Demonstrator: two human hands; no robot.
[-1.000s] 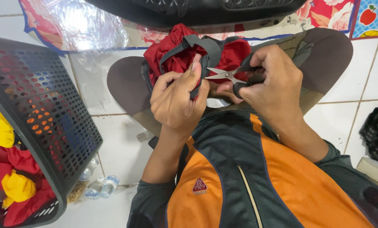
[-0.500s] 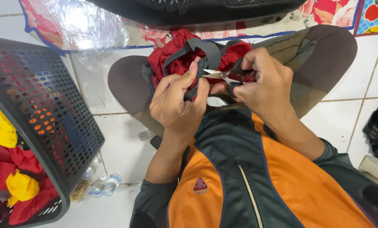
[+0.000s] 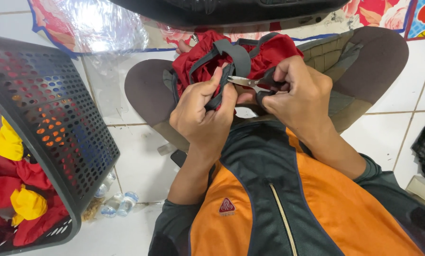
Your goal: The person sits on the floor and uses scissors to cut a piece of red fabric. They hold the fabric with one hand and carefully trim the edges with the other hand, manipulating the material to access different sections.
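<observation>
Scissors sit clamped in right hand fingers. Left hand pinches the grey strap at frame centre. Soft, limp fabric; best gripped near the cut.

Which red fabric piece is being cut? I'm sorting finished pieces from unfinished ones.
The red and grey piece on the lap, held by the left hand against the scissors; the others lie in the basket.

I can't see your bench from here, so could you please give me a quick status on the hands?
Left hand pinching grey strap of red garment. Right hand holding scissors, blades at the strap. Nothing in the way.
</observation>
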